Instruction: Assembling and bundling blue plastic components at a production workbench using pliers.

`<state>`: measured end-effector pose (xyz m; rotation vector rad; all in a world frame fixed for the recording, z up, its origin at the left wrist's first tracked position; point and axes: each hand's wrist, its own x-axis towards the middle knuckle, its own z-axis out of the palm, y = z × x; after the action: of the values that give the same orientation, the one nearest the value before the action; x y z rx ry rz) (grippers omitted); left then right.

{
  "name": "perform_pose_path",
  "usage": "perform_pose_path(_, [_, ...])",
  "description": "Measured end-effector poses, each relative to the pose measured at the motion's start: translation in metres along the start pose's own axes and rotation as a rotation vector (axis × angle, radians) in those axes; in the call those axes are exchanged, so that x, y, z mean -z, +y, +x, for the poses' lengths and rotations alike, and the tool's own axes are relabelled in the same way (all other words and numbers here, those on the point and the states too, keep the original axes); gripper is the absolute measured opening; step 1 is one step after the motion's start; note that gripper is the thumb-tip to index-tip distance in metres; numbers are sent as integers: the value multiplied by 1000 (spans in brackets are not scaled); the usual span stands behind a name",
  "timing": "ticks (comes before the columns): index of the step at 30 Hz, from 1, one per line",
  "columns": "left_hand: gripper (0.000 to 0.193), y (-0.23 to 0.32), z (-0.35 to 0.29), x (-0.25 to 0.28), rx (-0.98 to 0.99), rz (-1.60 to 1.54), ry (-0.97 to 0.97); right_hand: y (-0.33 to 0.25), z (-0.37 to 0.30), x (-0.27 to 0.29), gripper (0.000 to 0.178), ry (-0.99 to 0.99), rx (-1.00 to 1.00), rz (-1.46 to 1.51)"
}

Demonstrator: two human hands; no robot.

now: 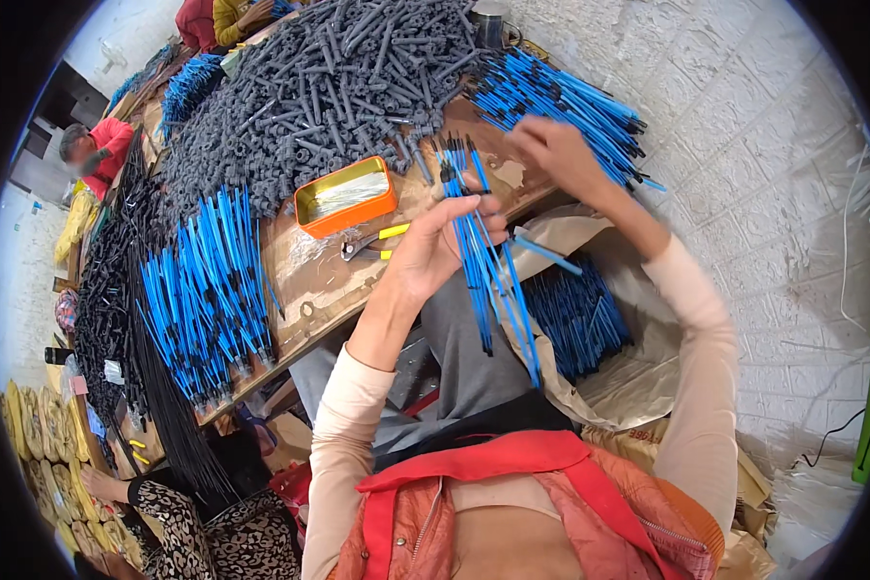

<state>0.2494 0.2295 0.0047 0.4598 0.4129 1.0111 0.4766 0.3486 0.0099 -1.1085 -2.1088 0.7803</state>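
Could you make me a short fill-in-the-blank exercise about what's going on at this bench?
1. The left hand grips a bundle of slim, black-tipped ____ rods.
2. Metal pliers with ____ handles lie near an open orange rectangular tin.
3. The large heap of plastic pieces is dark ____.
4. A crumpled tan sack stands at the person's ____ side.

Missing words: blue; yellow; grey; right.

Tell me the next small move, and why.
Perhaps the right hand should pick from the blue tube pile beside it: though blurred, it shows nothing clearly held, while the left hand grips a bunch of similar tubes.
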Motion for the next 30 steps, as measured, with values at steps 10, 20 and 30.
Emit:
perform_pose_path(10, [19, 6, 10, 50, -41, 8, 157, 22, 20, -1, 26, 223, 3, -725])
perform_pose_path(20, [24, 3, 20, 43, -101, -95, 258, -10, 37, 0, 18, 336, 319, -577])
perform_pose_path(30, [40, 5, 12, 28, -364, -50, 228, -81, -24, 1, 20, -23, -47, 200])
